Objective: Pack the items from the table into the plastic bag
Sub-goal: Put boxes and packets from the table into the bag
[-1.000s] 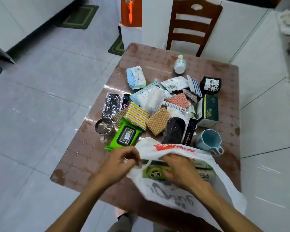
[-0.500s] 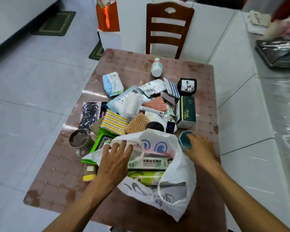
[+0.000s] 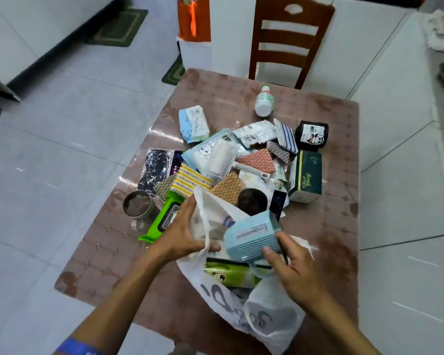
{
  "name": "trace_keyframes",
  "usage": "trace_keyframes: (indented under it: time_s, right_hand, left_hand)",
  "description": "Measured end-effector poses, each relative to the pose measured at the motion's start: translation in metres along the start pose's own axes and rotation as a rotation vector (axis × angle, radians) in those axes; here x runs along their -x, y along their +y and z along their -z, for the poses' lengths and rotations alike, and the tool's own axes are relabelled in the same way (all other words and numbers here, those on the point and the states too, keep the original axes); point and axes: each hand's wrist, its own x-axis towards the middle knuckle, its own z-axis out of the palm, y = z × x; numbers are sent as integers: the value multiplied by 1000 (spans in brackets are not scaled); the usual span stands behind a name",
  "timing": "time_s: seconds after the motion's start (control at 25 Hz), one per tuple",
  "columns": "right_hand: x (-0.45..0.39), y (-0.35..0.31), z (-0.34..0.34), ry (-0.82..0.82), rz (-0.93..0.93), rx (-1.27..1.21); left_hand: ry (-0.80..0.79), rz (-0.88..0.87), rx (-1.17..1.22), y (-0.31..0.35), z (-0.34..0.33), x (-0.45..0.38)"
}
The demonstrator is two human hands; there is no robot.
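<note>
A white plastic bag (image 3: 267, 316) with dark lettering lies at the table's near edge, its mouth facing the pile. My left hand (image 3: 182, 234) grips the bag's rim and holds it apart. My right hand (image 3: 290, 265) holds a light blue mug (image 3: 251, 237) tipped on its side over the bag's mouth. Inside the bag a green packet (image 3: 228, 272) shows. Beyond lies a heap of items: a green wipes pack (image 3: 162, 219), a dark green box (image 3: 306, 178), a yellow striped packet (image 3: 190, 181), a white bottle (image 3: 264, 103).
A steel mug (image 3: 136, 207) stands at the table's left edge by a black patterned pouch (image 3: 155, 170). A wooden chair (image 3: 290, 39) is at the far side of the brown table (image 3: 338, 226). An orange bag (image 3: 194, 19) stands on the floor beyond.
My right hand took the blue mug from the table's right and brought it over the bag's mouth. My left hand closed on the bag's rim and lifted it.
</note>
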Motion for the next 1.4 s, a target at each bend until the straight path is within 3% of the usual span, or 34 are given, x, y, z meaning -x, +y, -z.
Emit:
trace_keyframes:
  time_s: [0.08, 0.2, 0.28, 0.36, 0.44, 0.56, 0.68, 0.8, 0.88, 1.0, 1.08, 1.16, 1.28, 1.4]
  right_hand:
    - [-25, 13, -42, -169, -36, 111]
    - [-66, 45, -89, -39, -41, 277]
    - [-81, 59, -97, 105, -176, 244]
    - [-85, 65, -90, 114, -269, 292]
    - [-89, 63, -81, 63, -244, 483]
    - [-93, 42, -67, -102, -244, 655]
    - [-76, 17, -39, -361, -296, 1054]
    - [-51, -8, 16, -576, -425, 1404]
    - [-47, -22, 56, -638, -471, 1507]
    - [-69, -36, 94, -497, -434, 1149]
    - [-106, -17, 109, -132, -331, 870]
    - [-152, 20, 118, 179, -351, 751]
    - [-206, 76, 110, 259, -600, 528]
    - [-219, 105, 99, 288, -758, 357]
  left_hand:
    - [-44, -61, 229, -1, 17, 8]
    - [-70, -37, 373, -5, 26, 19]
    - [-68, -31, 472, -5, 25, 25]
    - [-41, -62, 595, 2, 19, 31]
    - [-9, -76, 690, 13, 15, 34]
    - [7, -139, 738, 20, 14, 33]
    - [60, -228, 728, 15, 19, 28]
    - [150, -211, 728, 12, 23, 23]
    - [173, -186, 717, 17, 21, 20]
    - [140, -86, 639, 28, 19, 9]
    - [52, -78, 573, 29, 21, 3]
    - [24, -121, 467, 26, 28, -1]
    - [31, -163, 332, 14, 40, 4]
    - [6, -81, 443, 21, 46, 22]
